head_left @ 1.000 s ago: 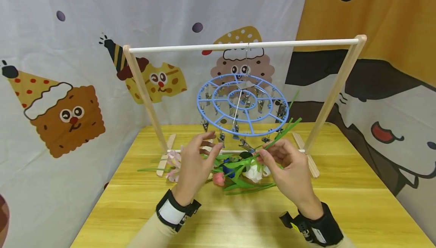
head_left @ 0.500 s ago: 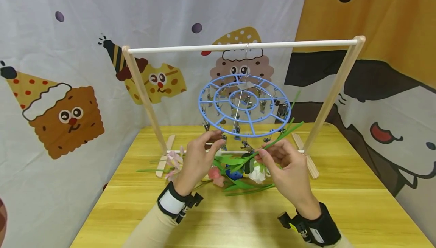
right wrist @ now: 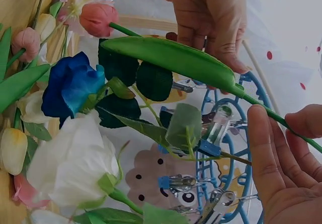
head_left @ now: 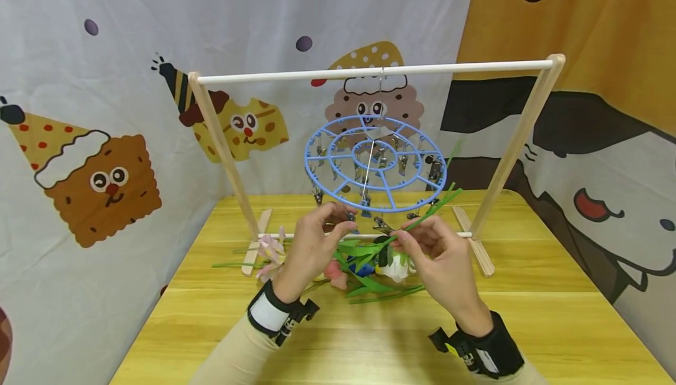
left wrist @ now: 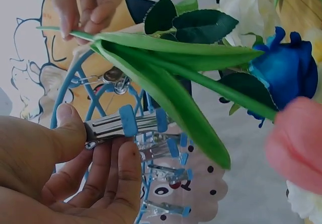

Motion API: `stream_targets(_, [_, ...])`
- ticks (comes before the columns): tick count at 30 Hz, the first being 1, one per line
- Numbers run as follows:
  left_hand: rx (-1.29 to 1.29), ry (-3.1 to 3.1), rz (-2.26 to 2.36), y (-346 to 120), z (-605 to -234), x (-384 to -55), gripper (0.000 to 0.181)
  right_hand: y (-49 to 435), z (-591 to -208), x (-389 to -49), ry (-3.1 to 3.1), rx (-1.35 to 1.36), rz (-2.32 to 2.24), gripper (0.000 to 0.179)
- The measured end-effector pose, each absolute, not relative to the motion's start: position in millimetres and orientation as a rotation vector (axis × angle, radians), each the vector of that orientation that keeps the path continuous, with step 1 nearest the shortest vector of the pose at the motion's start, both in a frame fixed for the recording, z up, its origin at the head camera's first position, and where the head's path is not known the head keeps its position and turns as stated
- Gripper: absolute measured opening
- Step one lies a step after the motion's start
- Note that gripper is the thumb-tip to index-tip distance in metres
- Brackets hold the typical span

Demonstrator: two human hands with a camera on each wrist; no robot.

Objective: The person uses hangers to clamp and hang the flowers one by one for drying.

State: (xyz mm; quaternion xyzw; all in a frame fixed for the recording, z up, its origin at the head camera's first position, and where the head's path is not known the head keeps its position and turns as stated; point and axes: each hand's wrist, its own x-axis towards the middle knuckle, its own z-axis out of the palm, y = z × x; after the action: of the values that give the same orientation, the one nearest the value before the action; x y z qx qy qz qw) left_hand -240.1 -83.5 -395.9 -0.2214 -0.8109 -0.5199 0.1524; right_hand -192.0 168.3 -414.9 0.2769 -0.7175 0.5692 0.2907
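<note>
My left hand [head_left: 310,251] pinches a metal clip [left wrist: 113,126] with blue tips between thumb and fingers, at the front of the round blue hanger [head_left: 391,197]. With thumb and fingertips my right hand [head_left: 442,263] holds the green stem [right wrist: 269,112] of a pink artificial tulip [right wrist: 98,19]. The bloom points down and left, and its long leaves [left wrist: 181,110] pass close beside the clip. Just behind are a blue rose [right wrist: 73,88] and a white rose [right wrist: 73,158]. A thin stem meets the blue tips of another clip [right wrist: 209,147] near my right fingers.
The hanger hangs from a white rod [head_left: 296,74] on a wooden stand [head_left: 514,144], with several clips around its rings. Below lie more artificial flowers, including pale pink blooms [head_left: 270,248] and a loose green stem [head_left: 388,296], on the wooden table [head_left: 369,344].
My left hand has moved right to a hanging clip, and its thumb and fingers have closed on it. My right hand keeps holding the tulip stem, nearly in place.
</note>
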Motion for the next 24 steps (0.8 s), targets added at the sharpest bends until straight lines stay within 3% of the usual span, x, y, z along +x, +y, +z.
stream_targets(24, [-0.628,-2.158,-1.773,-65.8,-400.4,-226.9,0.011,166.1,-426.4,-200.8,-2.012,0.648,1.664,0.016])
